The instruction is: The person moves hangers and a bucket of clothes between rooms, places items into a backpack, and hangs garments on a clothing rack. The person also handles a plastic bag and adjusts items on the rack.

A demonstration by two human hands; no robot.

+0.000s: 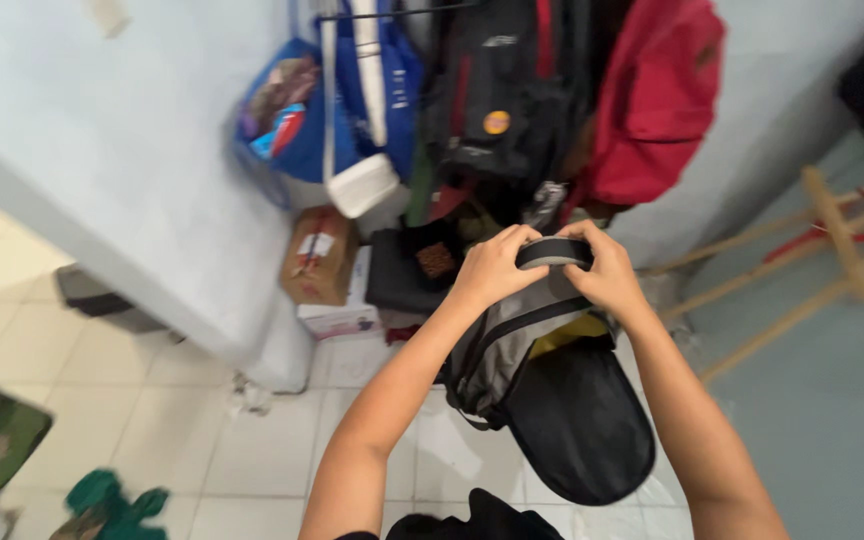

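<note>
Both hands hold tight to the top strap (554, 252) of a grey bag (512, 350): left hand (497, 268) at nine o'clock, right hand (607, 272) at three.

Pale blue wall (122, 150), white tiled floor (282, 450), wooden rack (832, 240).

Grey-and-black backpack (542, 380), red bag (652, 100)
</note>
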